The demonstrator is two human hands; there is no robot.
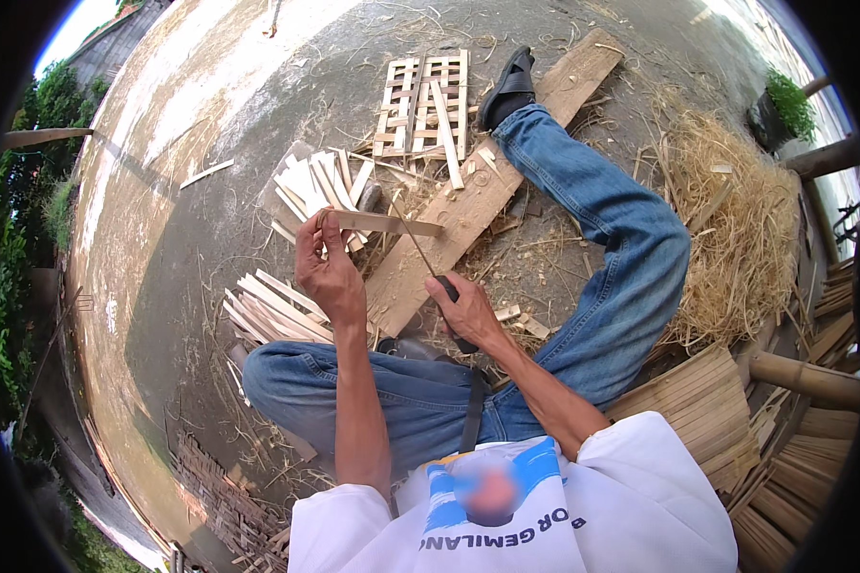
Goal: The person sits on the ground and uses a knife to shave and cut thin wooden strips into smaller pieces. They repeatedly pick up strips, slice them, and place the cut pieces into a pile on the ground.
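Observation:
My left hand (331, 272) pinches one end of a flat, pale bamboo strip (368, 222), which points to the right. My right hand (466, 310) is wrapped around the black handle of a knife (418, 244). Its narrow blade slants up and left and crosses the strip near its free end; whether the edge touches the strip I cannot tell. Below both lies a long wooden plank (406, 282), running diagonally from near my lap to beyond my foot.
Cut strips (301, 186) lie fanned out beyond my left hand, and another bundle (268, 307) rests by my left knee. A slatted wooden lattice (392, 110) lies ahead. Curly shavings (736, 220) are heaped to the right, beside my jeans-clad leg (640, 239). Bamboo poles (807, 379) stand near.

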